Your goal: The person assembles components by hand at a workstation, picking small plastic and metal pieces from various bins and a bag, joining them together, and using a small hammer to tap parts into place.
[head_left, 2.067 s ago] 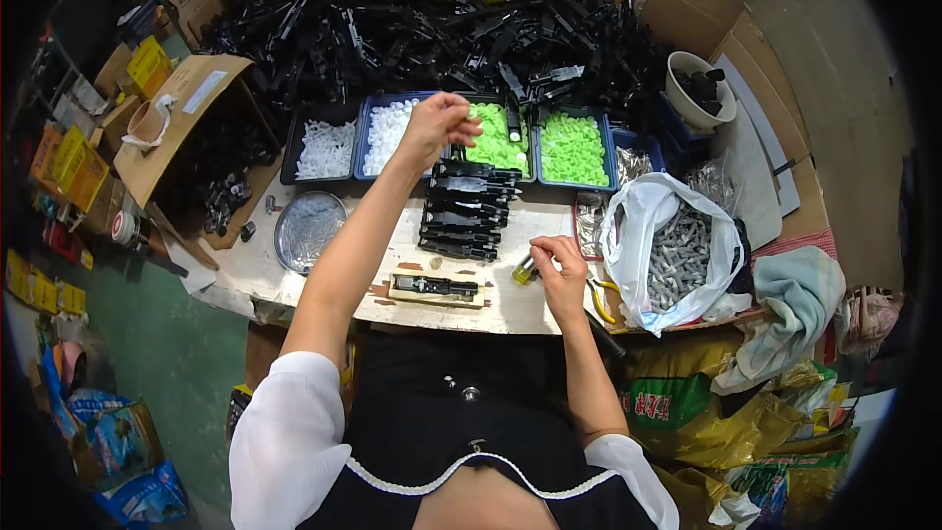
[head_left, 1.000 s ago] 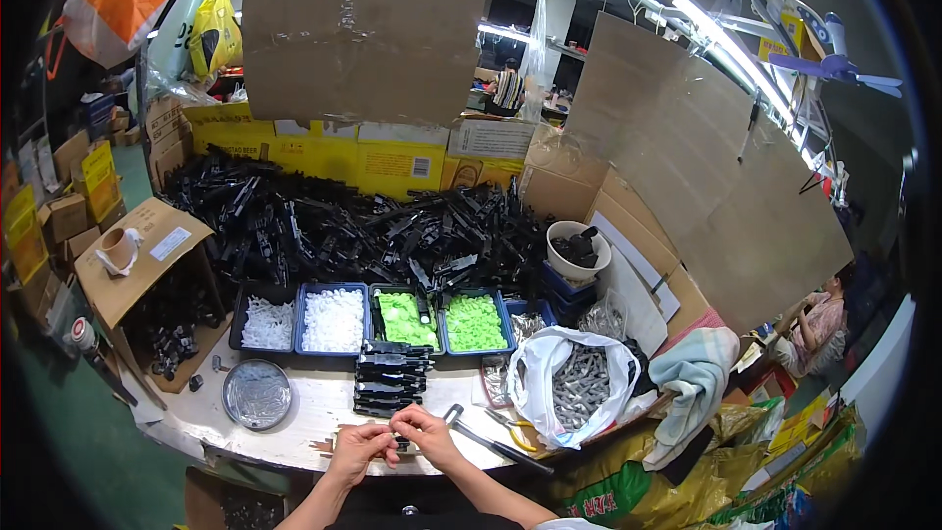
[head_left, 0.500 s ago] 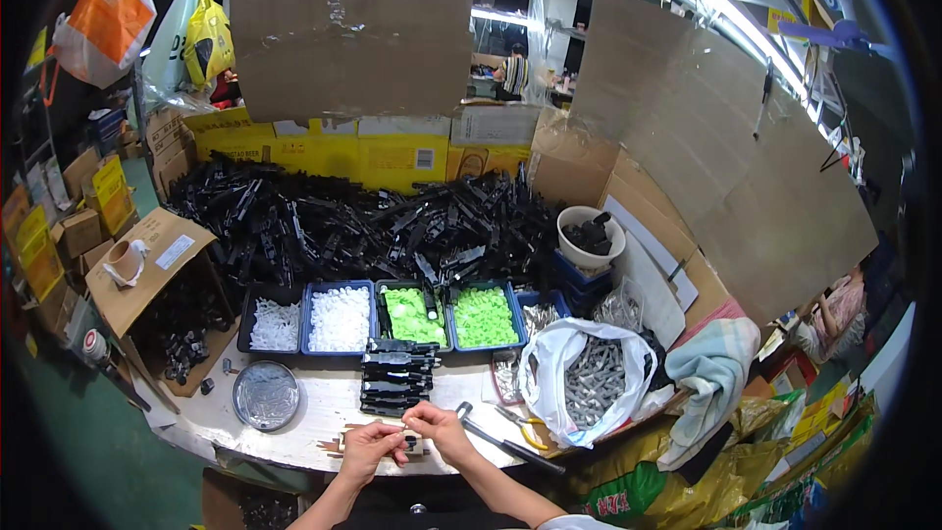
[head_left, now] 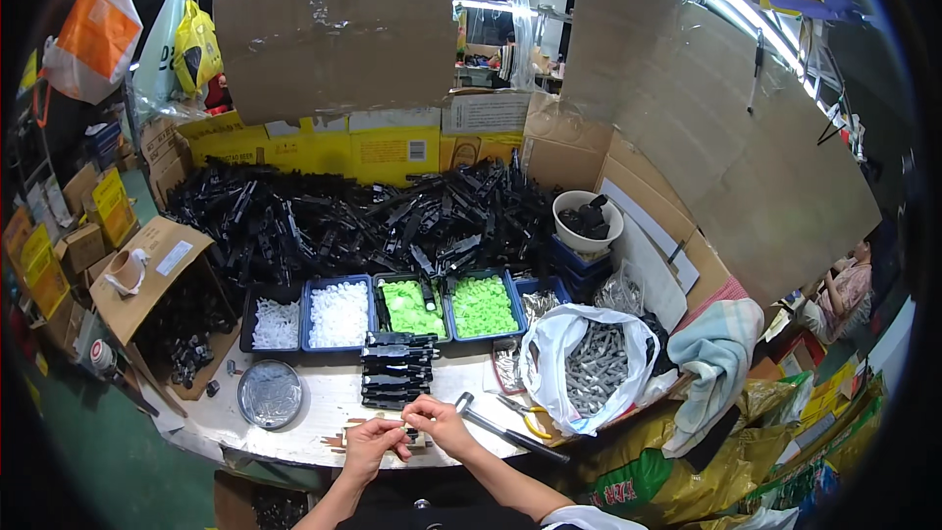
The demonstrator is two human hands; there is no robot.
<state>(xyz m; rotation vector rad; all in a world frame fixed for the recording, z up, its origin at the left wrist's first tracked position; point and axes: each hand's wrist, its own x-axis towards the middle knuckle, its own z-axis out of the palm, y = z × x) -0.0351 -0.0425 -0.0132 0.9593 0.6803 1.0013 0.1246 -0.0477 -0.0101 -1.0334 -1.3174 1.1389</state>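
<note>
Left hand and right hand: fingertips meet, both pinched on a small part, too tiny to identify, held just above the near edge of the pale worktop. Bare room lies left of the hands, toward a round metal dish. A long metal hand tool lies just right. Behind the hands, a stack of black plastic pieces. Beyond it, a row of blue trays: white pellets and bright green pellets. Right, an open white bag of grey metal parts. A heap of black plastic parts fills the far edge.
</note>
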